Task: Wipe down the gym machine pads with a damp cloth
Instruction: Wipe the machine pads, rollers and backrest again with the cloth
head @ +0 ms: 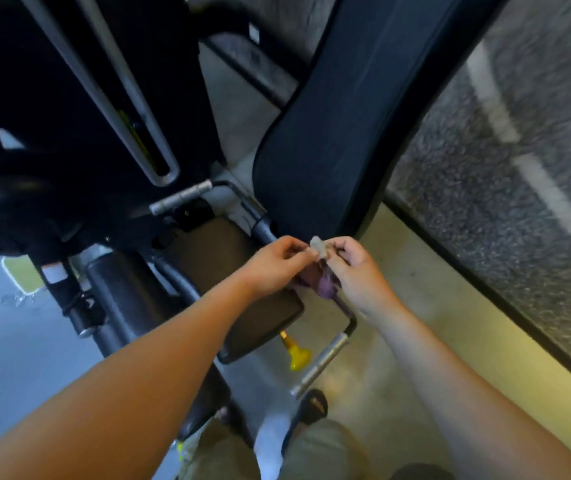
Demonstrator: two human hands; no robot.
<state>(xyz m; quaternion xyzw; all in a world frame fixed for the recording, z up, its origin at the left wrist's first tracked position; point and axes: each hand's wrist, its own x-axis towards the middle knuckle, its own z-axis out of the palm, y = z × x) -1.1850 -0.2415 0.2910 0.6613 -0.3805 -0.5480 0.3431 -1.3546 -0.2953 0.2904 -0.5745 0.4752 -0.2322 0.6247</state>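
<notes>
Two bare hands meet close together. The left hand (273, 261) has its fingers curled in, and its thumb and fingers pinch the top of a purple cloth (324, 284). The right hand (356, 268) is curled too and pinches the same cloth from the other side. A small pale bit (317, 244) sticks up between the fingertips of both hands. It is too blurry to tell what it is. The rest of the cloth hangs in a bunch just below the fingers, between the two palms.

Just above the fingers stands the long dark back pad (339, 133). Its bottom end is right by the fingertips, but I cannot tell if anything touches it. Below and to the left of the fingers lies the flat dark seat pad (208, 251), partly hidden by the left wrist.

Farther down from the fingers, a yellow knob (299, 355) pokes out from under the seat pad. Just beside it is a silver handle (322, 362). Another silver handle (180, 197) is up and to the left of the fingers. To the right of the right hand is a pale floor (450, 323), then a speckled grey mat (502, 168).
</notes>
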